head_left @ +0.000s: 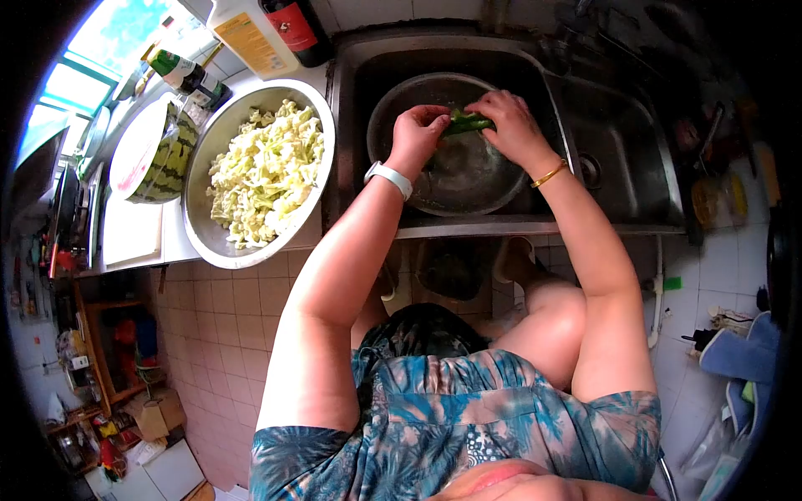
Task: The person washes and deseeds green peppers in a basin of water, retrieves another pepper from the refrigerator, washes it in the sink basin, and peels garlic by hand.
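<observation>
A green vegetable, seemingly a pepper (468,123), is held between both hands above a round metal basin (459,179) in the left sink. My left hand (419,134), with a white watch on the wrist, pinches its left end. My right hand (508,123), with a gold bangle at the wrist, has its fingers bent over the right end. The basin below seems to hold some water. On the counter to the left, a large metal bowl (197,219) is filled with cut cauliflower pieces (266,171).
Left of the bowl lies a cut watermelon (171,163) under plastic film. Behind it stand a dark bottle (192,77), a white jug with a yellow label (251,37) and a red-labelled bottle (294,29). A second sink (614,150) adjoins on the right.
</observation>
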Available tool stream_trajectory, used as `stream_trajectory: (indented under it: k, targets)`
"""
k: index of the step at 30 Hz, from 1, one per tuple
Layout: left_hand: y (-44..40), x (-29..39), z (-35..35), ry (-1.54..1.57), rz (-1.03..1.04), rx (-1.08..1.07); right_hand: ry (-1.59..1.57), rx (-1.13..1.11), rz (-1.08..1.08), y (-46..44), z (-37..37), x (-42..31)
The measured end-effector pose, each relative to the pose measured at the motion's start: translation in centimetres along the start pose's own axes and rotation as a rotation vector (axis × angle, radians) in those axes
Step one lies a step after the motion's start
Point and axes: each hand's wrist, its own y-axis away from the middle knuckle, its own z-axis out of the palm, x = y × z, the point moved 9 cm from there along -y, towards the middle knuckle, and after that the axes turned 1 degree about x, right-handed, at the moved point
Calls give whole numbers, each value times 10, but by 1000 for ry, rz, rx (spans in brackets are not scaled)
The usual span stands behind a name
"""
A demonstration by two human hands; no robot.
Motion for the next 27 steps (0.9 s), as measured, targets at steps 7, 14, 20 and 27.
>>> stream_trajectory:
  k: [7,14,20,27]
  targets:
    - [-9,-17,8,-210,280,-116,-95,-561,319,29,71,24]
    - [1,-31,-10,-851,22,44,192,-814,364,60,119,22]
    - [-1,-99,20,-1116,-71,-453,354,-1073,293,53,144,51]
    - [9,-135,53,-1230,66,-785,227,-951,365,25,202,125]
